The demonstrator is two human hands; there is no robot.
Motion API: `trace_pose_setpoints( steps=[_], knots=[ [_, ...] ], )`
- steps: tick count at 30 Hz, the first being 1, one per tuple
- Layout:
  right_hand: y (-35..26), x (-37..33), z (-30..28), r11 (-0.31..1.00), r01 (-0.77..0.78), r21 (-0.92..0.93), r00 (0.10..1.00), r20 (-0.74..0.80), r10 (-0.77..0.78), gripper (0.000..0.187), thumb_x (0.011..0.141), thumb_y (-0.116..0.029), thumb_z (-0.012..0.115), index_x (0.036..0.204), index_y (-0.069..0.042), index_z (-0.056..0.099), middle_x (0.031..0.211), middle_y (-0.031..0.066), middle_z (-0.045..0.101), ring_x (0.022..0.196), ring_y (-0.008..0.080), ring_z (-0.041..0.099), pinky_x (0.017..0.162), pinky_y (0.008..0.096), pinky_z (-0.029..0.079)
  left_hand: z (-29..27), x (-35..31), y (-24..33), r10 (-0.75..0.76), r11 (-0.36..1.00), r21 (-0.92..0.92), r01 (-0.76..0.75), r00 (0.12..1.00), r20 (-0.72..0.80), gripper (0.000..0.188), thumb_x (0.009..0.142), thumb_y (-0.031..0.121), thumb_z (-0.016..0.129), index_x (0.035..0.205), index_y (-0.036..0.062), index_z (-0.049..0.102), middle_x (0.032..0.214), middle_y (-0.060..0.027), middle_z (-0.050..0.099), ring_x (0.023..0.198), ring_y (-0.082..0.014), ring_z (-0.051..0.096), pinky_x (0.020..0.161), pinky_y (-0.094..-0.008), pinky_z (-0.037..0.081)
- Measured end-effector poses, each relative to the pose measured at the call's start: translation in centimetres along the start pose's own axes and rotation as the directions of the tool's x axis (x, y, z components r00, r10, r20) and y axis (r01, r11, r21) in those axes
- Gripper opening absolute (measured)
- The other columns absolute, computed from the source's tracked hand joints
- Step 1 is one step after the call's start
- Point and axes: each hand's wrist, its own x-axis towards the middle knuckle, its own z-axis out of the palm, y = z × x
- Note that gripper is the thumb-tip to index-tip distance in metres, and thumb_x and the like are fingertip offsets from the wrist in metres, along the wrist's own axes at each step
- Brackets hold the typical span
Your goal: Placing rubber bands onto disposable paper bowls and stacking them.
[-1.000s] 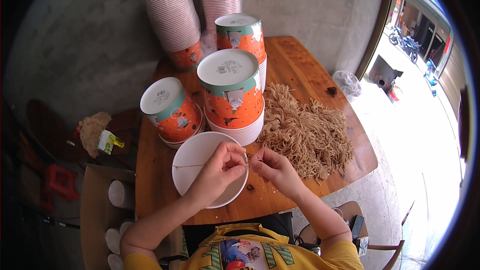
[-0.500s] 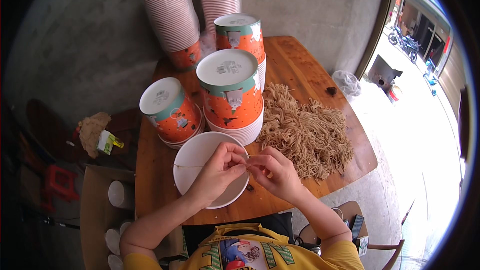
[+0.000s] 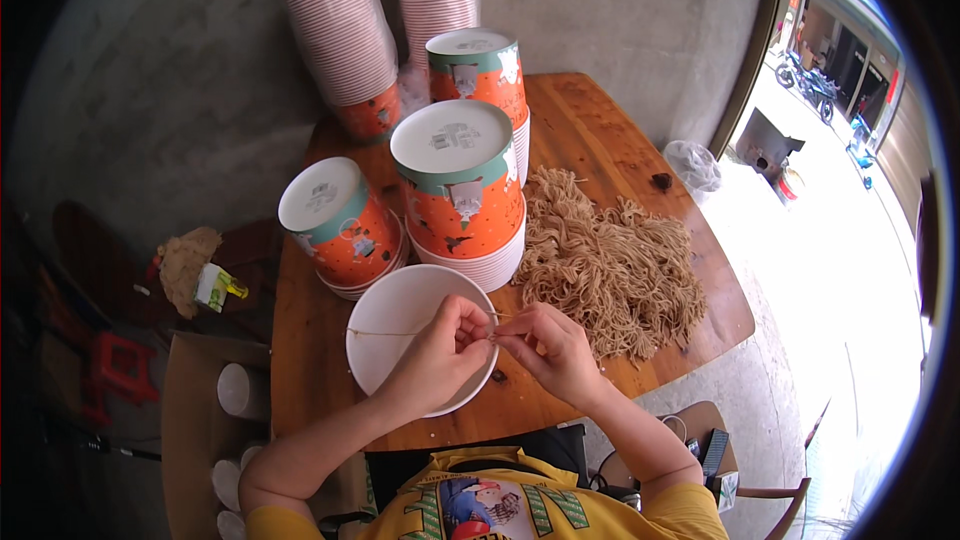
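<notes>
A white round paper bucket [image 3: 402, 292] stands on the table with its opening up. Across that opening runs a thin tan string [image 3: 380, 333], from the left wall toward my hands at the right rim. My left hand [image 3: 448, 348] is over the opening, fingers curled and pinched at the rim on the string. My right hand [image 3: 548, 345] meets it just outside the rim, thumb and fingertips pinching the string too. A short length shows above my right fingers. Where the fingertips meet, the string's exact form is too small to make out. Beside them lies a pile of tan strings [image 3: 612, 275].
Stacks of upside-down orange and green paper buckets [image 3: 462, 205] stand beyond the bucket on the wooden table [image 3: 640, 160]. Tall wrapped stacks of buckets [image 3: 345, 35] are by the wall. At the left, a cardboard box [image 3: 190, 410] holds several white buckets.
My fingers have shifted slightly at the rim. My left fingers have curled in more, and my right fingertips have closed together on the string. The bucket stays put.
</notes>
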Motion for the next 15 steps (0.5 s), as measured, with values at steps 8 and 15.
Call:
trace_pose_setpoints(
  steps=[8,15],
  knots=[
    [0.22,-0.65,-0.1,0.994,-0.099,0.045,0.995,0.021,0.099,0.013,0.083,-0.004,0.069,0.094,-0.003,0.061,0.087,0.007,0.061,0.072,0.019,0.061,0.056,0.0279,0.05,0.03,0.04,0.34,-0.002,0.998,-0.055,0.004,0.999,0.041,0.017,0.091,0.002,0.057,0.105,0.0052,0.049,0.097,-0.0004,0.052,0.09,-0.007,0.051,0.083,-0.0229,0.044],
    [-0.2,-0.83,0.08,0.975,-0.161,0.153,0.986,-0.013,0.165,0.009,0.085,0.0,0.062,0.093,-0.002,0.06,0.09,0.0062,0.062,0.073,0.0147,0.061,0.062,0.0247,0.049,0.34,0.34,0.09,0.063,0.989,-0.136,-0.061,0.998,0.012,0.017,0.089,0.0,0.057,0.103,0.0052,0.049,0.093,0.0003,0.052,0.087,-0.0076,0.053,0.08,-0.0241,0.046]
  ],
)
